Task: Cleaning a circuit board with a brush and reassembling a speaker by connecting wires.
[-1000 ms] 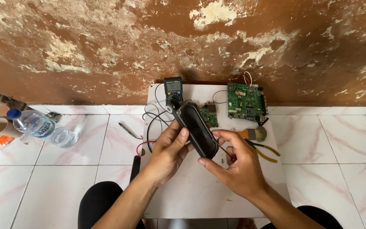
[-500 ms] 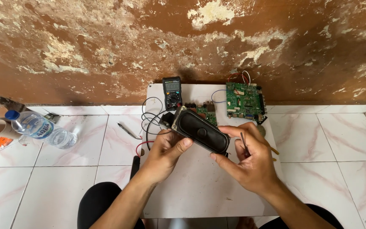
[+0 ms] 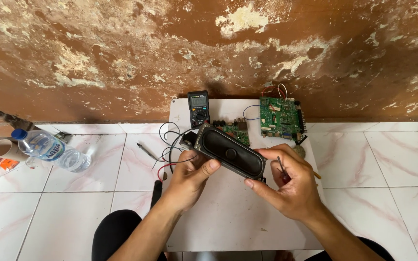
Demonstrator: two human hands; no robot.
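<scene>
Both hands hold a speaker (image 3: 231,152) up over the white bench (image 3: 228,217), out of any housing, wires trailing from its left end. The left hand (image 3: 189,176) is closed on that end, thumb on the lower edge; the right hand (image 3: 291,181) grips the right end and also pinches a thin tool. The speaker is a long black oval box with a dark grille; no probing shows yet, the multimeter (image 3: 199,107) lying untouched behind
</scene>
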